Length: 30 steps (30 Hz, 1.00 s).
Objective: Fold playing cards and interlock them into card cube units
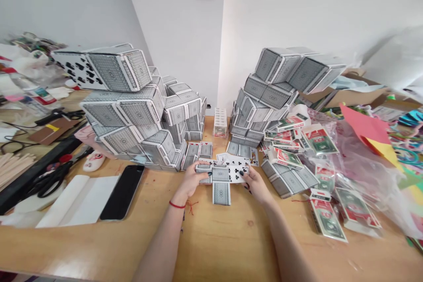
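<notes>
My left hand [192,179] pinches the left end of a patterned playing card between thumb and fingers, low over the table. At the right, my right hand [255,181] grips a face-up club card [235,173] by its right edge. Between the hands lie overlapping cards, among them a face-down card [221,194] that points toward me. Just behind are more loose cards [193,153], some face up with red marks. Whether the cards in my hands are interlocked, I cannot tell.
Tall stacks of card-built boxes rise at left [123,110] and right [264,97]. Card packets [327,220] and plastic wrap crowd the right side. A phone [123,193], white paper [79,198] and black scissors [54,179] lie left. A clear case [220,122] stands behind.
</notes>
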Tool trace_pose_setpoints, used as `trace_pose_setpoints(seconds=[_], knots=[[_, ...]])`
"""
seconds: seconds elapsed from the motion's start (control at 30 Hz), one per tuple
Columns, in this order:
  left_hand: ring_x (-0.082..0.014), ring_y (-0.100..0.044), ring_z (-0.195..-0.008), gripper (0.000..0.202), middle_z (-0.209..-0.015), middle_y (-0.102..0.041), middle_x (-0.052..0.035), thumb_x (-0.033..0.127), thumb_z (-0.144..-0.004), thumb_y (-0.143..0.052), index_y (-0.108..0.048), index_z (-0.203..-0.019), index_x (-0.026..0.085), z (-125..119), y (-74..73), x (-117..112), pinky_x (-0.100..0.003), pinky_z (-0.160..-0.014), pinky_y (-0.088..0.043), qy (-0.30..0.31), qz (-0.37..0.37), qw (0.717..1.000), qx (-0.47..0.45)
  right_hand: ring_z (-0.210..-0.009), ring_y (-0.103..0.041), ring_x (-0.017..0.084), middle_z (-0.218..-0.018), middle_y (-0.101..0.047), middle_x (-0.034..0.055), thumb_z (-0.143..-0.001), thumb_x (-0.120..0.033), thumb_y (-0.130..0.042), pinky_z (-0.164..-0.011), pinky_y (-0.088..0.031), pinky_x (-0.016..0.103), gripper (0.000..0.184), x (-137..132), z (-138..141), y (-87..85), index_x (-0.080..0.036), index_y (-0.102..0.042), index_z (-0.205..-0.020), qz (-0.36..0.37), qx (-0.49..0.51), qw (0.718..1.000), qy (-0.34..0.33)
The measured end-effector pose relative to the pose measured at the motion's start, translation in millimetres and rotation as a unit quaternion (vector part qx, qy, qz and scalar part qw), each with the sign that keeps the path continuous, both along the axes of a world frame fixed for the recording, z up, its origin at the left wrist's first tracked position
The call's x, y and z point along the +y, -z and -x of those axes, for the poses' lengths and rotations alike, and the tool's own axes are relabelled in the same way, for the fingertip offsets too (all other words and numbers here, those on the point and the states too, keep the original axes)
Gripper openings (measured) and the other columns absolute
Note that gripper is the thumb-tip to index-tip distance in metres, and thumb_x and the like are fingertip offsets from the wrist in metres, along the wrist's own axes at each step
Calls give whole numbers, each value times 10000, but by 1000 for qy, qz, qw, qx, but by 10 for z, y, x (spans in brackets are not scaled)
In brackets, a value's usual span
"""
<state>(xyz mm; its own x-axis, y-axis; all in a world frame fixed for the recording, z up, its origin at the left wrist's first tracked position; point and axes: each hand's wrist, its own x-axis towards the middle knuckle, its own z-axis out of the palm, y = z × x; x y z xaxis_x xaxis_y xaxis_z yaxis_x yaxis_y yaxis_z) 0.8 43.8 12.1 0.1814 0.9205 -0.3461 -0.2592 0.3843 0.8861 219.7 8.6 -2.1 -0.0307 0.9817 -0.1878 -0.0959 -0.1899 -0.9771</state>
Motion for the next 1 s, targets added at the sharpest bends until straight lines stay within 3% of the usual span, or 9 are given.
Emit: trace_pose_setpoints(seconds=[0.17,0.57,0.83,1.0], knots=[[-150,-604,-588,408,-709,-634,-9,80,-473,-678,-560,-857,156,41,-28,15,-267,-508,-500,-12,0,1000,3,-387,-284,51,-511,-365,-79,-719,-459,-556,-345,-196,169,291,-15,-27,-1,-196,-439,-764,-7,-4,1000,10],[-146,-608,-632,387,-738,-644,-17,100,-481,-687,-576,-847,159,78,61,45,-249,-553,-482,-22,-15,1000,3,-397,-301,78,-498,-355,-77,-755,-476,-506,-376,-244,201,283,-42,147,-70,-222,-382,-728,-61,-25,995,77],[-151,-609,-642,382,-769,-643,-23,77,-485,-664,-583,-851,153,74,41,41,-237,-527,-478,-37,-10,999,2,-376,-286,72,-467,-358,-78,-766,-474,-488,-366,-221,200,286,-50,126,-116,-216,-384,-700,-65,-35,997,19],[-165,-614,-625,376,-745,-639,-10,83,-482,-661,-570,-839,159,62,1,34,-265,-515,-491,-27,7,1000,0,-404,-333,84,-494,-385,-63,-759,-462,-502,-380,-275,209,272,-62,98,-79,-213,-402,-711,-84,-58,995,17]])
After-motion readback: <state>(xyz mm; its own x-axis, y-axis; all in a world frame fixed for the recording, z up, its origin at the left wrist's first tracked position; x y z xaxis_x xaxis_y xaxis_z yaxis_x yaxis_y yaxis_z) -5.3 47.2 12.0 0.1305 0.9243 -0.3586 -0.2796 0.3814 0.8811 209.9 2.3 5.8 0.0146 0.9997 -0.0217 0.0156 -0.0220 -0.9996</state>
